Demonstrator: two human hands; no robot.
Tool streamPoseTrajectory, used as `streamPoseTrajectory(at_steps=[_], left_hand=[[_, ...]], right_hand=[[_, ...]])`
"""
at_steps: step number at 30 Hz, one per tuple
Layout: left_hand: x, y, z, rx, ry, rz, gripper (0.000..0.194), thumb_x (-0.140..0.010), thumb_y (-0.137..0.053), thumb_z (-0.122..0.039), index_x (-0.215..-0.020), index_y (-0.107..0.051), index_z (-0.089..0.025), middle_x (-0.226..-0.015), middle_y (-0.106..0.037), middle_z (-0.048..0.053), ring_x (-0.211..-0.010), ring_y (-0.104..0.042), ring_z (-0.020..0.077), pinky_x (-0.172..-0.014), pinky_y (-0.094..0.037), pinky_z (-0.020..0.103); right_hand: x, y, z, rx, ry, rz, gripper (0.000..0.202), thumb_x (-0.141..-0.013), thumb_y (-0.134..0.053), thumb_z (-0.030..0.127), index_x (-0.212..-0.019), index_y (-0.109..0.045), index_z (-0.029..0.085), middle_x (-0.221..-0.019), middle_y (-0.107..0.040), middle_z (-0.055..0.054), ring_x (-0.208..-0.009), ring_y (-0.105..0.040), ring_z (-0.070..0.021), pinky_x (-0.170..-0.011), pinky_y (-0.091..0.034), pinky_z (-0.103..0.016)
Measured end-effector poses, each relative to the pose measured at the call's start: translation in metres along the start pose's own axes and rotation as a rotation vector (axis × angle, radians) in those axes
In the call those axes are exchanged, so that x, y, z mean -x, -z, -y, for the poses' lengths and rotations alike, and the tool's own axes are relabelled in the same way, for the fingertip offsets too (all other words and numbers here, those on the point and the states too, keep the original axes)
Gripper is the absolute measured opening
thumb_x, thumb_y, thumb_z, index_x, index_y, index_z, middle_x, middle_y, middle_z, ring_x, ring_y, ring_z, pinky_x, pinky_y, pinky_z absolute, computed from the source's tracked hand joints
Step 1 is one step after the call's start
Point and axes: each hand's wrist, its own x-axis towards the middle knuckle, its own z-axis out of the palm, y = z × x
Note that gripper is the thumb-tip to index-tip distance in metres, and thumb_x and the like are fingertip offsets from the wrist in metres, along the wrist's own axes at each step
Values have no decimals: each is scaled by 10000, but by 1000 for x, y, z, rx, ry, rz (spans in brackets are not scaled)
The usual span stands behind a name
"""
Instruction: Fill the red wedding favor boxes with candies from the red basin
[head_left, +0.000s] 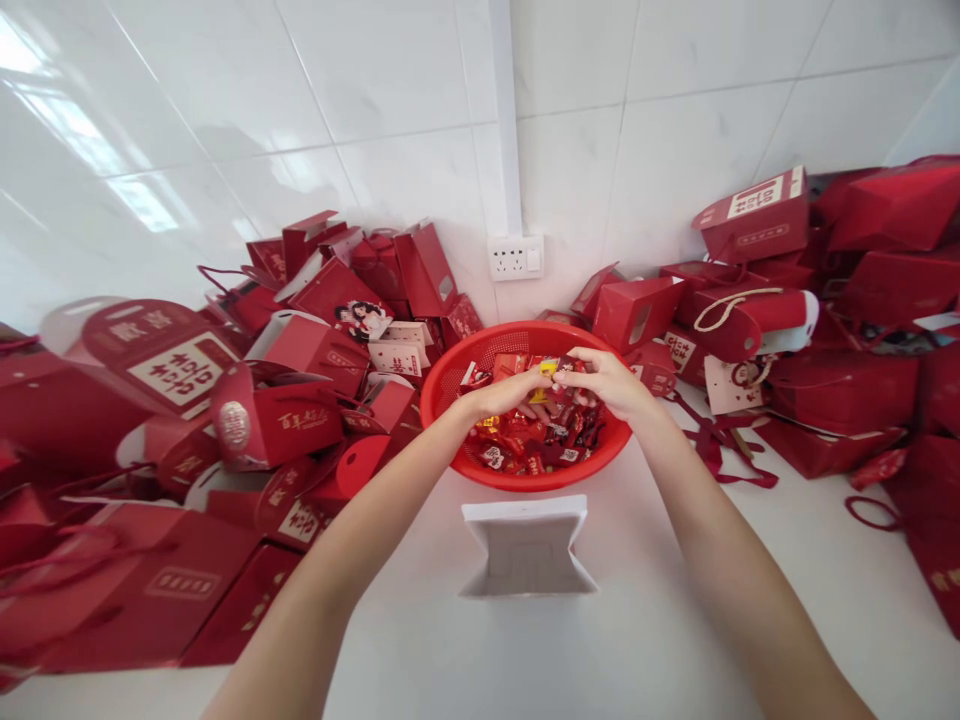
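A round red plastic basket (540, 484) holds many small wrapped candies (525, 430), mostly red with some yellow. Both hands are together over its middle. My left hand (514, 392) reaches in from the left, its fingers curled round small wrapped pieces too small to tell apart. Against its fingertips, my right hand (600, 378) closes on a dark red wrapped candy (568, 367). A yellow packet (549, 368) shows between the hands. In front of the basket an open paper box (529, 550) stands with its white inside showing.
Heaps of red gift boxes lie at the left (292, 400) and the right (840, 390). Red ribbons (720, 450) trail on the white table (630, 620) right of the basket. A socket (516, 259) is on the tiled wall behind.
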Motion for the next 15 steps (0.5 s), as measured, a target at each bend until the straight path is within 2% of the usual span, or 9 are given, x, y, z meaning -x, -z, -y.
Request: streamPoseTrajectory(at_steps=[3, 7, 9, 13, 15], left_hand=[[1, 3, 1, -106, 17, -14, 486, -926, -392, -244, -1396, -505, -196, -1124, -747, 91, -902, -728, 196, -897, -533, 347], [-1, 11, 13, -634, 27, 54, 394, -795, -460, -154, -1093, -719, -151, -1069, -775, 78, -962, -721, 201, -877, -537, 274], [-1, 14, 19, -823, 33, 48, 396, -725, -499, -99, -1020, -754, -170, -1094, -777, 63, -1017, -708, 212, -917, -518, 264], [-1, 17, 26, -921, 44, -48, 584, -685, -525, -45, -1228, -694, -179, -1356, -665, 104, -1238, -615, 268, -1044, -449, 309], [-1, 17, 26, -954, 43, -62, 586, -699, -547, -53, -1261, -675, -160, -1391, -634, 134, -1251, -604, 285, -1043, -447, 322]], right_hand=[[-1, 0, -2, -33, 44, -79, 345, -571, -853, 377, -751, -633, 182, -620, -643, 37, -429, -463, -71, -375, -325, -201], [-3, -1, -2, -82, 53, -184, 317, -579, -828, 368, -748, -626, 192, -647, -637, 31, -446, -445, -74, -374, -286, -206], [-3, -1, -2, -95, 53, -206, 306, -581, -820, 365, -736, -618, 194, -662, -640, 24, -452, -445, -74, -375, -278, -206], [-3, -1, -1, -85, 50, -211, 312, -593, -818, 378, -710, -590, 199, -627, -625, 29, -417, -418, -66, -366, -261, -212], [-2, -1, -1, -94, 49, -217, 310, -590, -816, 373, -711, -591, 198, -617, -621, 33, -408, -409, -63, -363, -255, -211]])
